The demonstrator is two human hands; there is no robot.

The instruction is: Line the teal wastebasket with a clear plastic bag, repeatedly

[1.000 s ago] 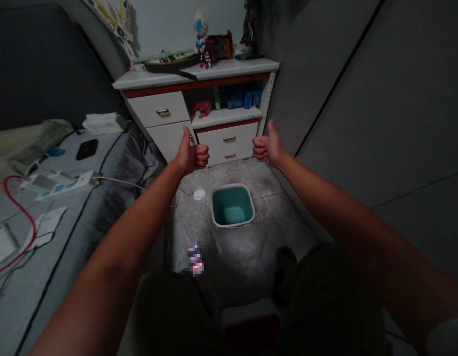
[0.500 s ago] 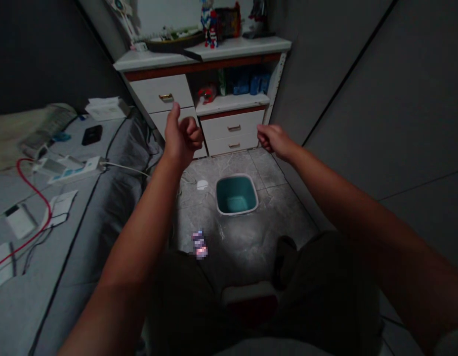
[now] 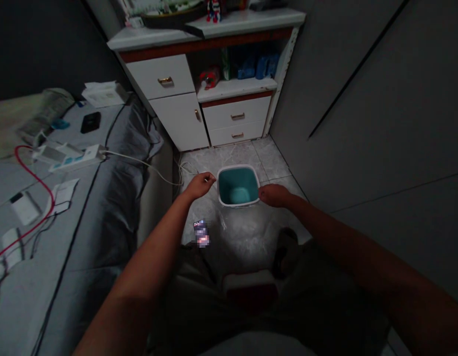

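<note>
A teal square bucket (image 3: 238,196) with a pale rim stands upright on the grey tiled floor, its open top facing me. My left hand (image 3: 199,186) is beside the rim's left edge, fingers drawn together towards the thumb. At the right edge, my right hand (image 3: 275,195) is curled closed, its fingertips meeting or overlapping the rim. Whether either hand grips the rim or something thin is too dark and small to tell. On the floor, nearer me and to the left, lies a small object blurred into coloured blocks (image 3: 201,233).
A white cabinet (image 3: 173,118) with drawers stands behind the bucket. Along the left runs a bed (image 3: 103,207) carrying a power strip (image 3: 78,158), a red cable and a black phone (image 3: 91,122). White cables (image 3: 182,170) trail onto the floor. Grey panels (image 3: 380,123) rise on the right.
Both my hands have come down from in front of the cabinet to either side of the bucket. The view has tilted lower; the bucket stays on the floor.
</note>
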